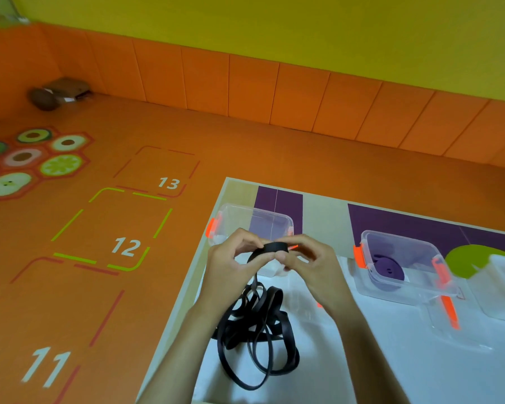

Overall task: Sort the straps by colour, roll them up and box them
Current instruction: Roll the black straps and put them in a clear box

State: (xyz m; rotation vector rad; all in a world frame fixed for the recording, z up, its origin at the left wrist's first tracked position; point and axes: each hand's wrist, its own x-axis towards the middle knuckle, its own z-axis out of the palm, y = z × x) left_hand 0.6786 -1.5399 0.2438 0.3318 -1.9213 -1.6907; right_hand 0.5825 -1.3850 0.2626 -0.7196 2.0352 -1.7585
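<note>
Progress looks partway. A purple strap (388,266) lies coiled inside the clear box (420,290) right of centre, so that colour seems finished. The black strap (257,330) is only begun: the left grip (233,258) and right grip (309,263) both pinch its small started coil (275,246) at mid-frame, while most of its length lies in loose loops on the desk (327,211) below the hands. The second box (257,217), just behind the hands, seems empty, likely awaiting this roll. A third container (499,287) at the right edge is cut off, its contents unclear.
</note>
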